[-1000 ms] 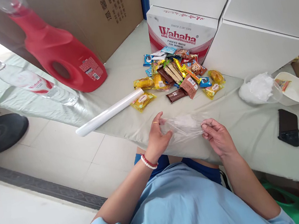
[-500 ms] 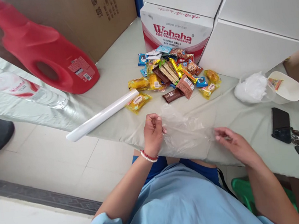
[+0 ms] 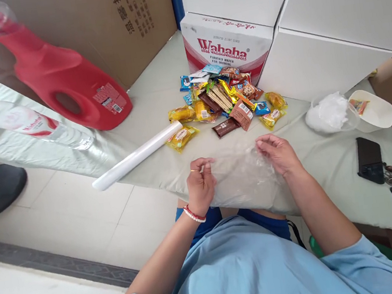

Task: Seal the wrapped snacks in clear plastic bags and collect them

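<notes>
Plastic bag (image 3: 238, 177), thin and clear, is held flat on the near edge of the desk (image 3: 153, 99), right in front of the person. Its left top corner is pinched shut in the left hand (image 3: 200, 185), and its right top corner is pinched by the fingers of the right hand (image 3: 277, 154). The bag is stretched between the two hands, so its long side runs left to right. The right hand is held a bit farther up the desk than the left. A pile of wrapped snacks (image 3: 226, 101) lies farther back, straight past the bag and apart from it. The pile is a little nearer to the right hand. A white roll (image 3: 138, 156) lies to the left, near the left hand but not touching it.
</notes>
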The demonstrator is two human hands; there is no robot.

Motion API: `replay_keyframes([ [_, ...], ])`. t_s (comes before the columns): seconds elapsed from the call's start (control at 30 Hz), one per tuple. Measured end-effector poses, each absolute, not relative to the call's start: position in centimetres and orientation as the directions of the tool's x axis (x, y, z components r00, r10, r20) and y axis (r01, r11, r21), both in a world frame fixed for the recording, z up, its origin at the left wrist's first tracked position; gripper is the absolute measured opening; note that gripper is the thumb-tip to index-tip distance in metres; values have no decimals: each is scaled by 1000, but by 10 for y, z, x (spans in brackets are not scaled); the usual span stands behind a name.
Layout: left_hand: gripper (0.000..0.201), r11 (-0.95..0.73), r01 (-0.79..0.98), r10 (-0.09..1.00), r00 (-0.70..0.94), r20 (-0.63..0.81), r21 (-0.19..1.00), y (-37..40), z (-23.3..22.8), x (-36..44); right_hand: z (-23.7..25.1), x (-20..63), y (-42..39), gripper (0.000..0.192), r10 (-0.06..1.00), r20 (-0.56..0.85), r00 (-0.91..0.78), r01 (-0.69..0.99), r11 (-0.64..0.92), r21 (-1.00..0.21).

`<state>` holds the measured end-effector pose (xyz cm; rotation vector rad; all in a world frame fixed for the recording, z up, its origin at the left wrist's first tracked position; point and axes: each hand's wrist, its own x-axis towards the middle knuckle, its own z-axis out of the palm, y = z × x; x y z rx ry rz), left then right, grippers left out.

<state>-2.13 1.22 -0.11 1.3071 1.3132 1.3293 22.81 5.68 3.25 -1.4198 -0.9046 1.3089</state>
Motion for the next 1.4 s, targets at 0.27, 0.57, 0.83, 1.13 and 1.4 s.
replay_keyframes([
  [0.27,22,141,353,955,-293,-34,925,38,-14,-47,15,278,98,47,899,-258,353,-9,-272,-962],
  [0.57,23,-578,723,807,440,394,378,31,39,-25,54,307,83,45,883,392,259,818,15,-575],
  [0.83,58,-524,814,846,532,41,249,60,-7,-5,-11,272,-43,57,956,69,-284,893,290,-344],
  [1.13,68,-565,786,821,567,71,251,53,-18,-23,34,315,-1,36,989,96,-110,830,145,-538],
  [1.4,68,-561,793,825,558,84,239,51,-20,-23,28,211,182,60,989,118,-84,943,118,-312],
])
